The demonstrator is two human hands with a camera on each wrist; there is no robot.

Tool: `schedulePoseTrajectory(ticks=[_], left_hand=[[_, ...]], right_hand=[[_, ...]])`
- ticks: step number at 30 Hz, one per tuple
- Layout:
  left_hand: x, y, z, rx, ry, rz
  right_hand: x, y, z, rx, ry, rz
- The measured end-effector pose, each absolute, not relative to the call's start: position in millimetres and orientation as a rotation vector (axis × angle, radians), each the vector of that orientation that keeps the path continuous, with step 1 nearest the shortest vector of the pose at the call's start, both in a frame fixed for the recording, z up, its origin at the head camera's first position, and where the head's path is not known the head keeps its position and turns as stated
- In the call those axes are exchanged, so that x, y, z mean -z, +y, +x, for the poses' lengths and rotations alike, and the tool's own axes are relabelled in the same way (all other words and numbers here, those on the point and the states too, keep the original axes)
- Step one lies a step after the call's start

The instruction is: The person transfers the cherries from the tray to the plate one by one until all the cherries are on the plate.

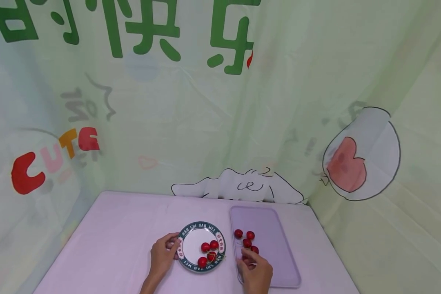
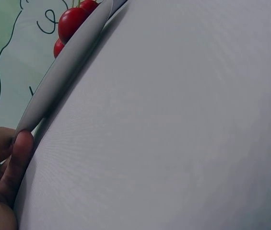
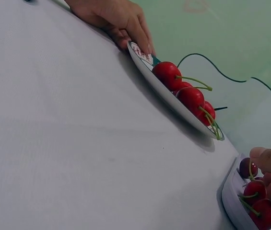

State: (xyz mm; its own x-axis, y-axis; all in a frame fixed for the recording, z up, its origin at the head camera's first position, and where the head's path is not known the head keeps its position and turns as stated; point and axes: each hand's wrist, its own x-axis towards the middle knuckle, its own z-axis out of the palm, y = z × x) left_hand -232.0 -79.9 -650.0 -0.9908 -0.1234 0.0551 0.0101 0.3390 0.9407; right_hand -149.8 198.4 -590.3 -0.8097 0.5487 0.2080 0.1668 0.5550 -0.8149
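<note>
A round white plate (image 1: pixel 194 245) with a dark green lettered rim holds several red cherries (image 1: pixel 205 247) with green stems. My left hand (image 1: pixel 164 253) grips its left rim; in the left wrist view the thumb (image 2: pixel 22 148) is at the edge, and the plate looks slightly tilted. To the right lies a lilac tray (image 1: pixel 268 228) with more cherries (image 1: pixel 250 235) along its left side. My right hand (image 1: pixel 256 272) is bent over the nearest of them, fingertips beside a dark red cherry (image 3: pixel 248 167) and a stem. Whether it pinches one is not clear.
Both dishes are on a pale pinkish table (image 1: pixel 125 228), the plate left of the tray. Behind the table hangs a light green curtain (image 1: pixel 191 122) with printed letters and drawings, and it also runs along both sides.
</note>
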Motion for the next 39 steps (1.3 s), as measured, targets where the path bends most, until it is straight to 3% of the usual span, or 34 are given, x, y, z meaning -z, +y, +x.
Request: schedulePoseTrajectory(ticks=[18, 39], left_hand=[[648, -80, -227, 1.733, -2.473, 0.103], [643, -79, -227, 1.742, -2.467, 0.117]], right_hand=[[591, 214, -137, -0.867, -2.621, -0.580], [602, 225, -136, -0.627, -2.742, -0.367]])
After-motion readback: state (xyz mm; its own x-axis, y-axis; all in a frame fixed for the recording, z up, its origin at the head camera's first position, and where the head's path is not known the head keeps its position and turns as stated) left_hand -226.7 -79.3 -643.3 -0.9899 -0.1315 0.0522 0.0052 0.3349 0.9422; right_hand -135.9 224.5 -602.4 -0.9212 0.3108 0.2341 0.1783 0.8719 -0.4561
